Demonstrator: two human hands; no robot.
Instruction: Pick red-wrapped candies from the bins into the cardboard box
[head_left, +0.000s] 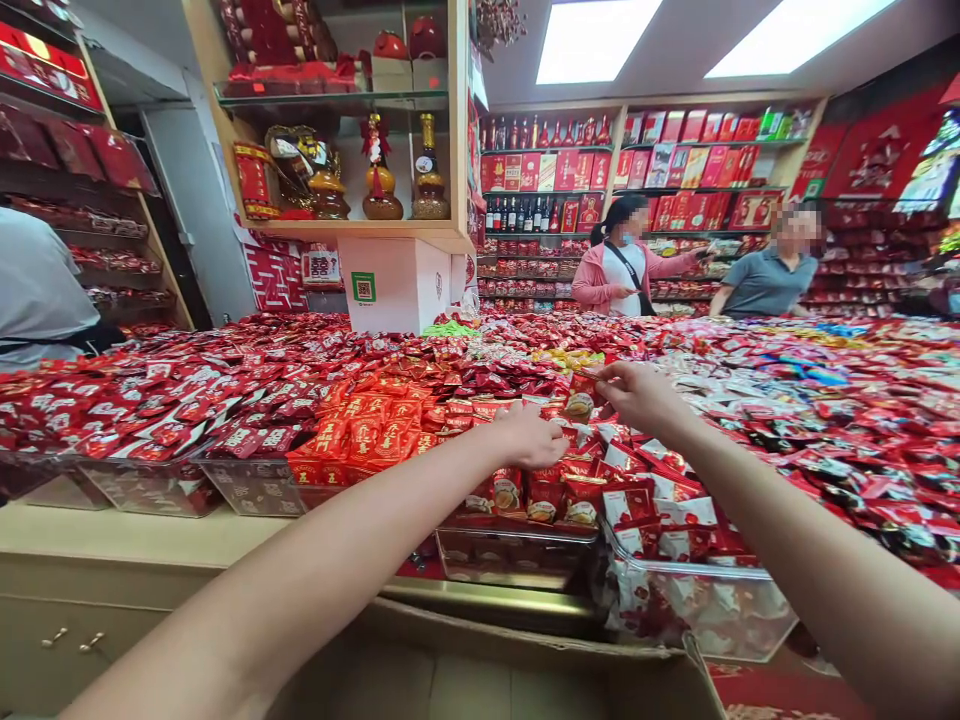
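Stretched out over the bins, my right hand (637, 398) pinches a small red snack packet (580, 397) with a picture on its front, held just above the heap. My left hand (531, 437) is lower and to the left, its fingers curled down over the same kind of packets; whatever they grip is hidden. Under both hands, red snack packets (544, 497) stand in rows in a transparent bin (517, 560). Bright orange-red packets (367, 430) lie left of my left hand. Red and white packets (686, 515) fill the transparent bin (712, 595) on the right.
An open cardboard box (480, 680) stands below the bins in front of me. A white pillar (382, 285) under a display cabinet (337, 235) rises behind the heaps. Two people (611, 270) stand across the display; another person's back (34, 285) shows at left.
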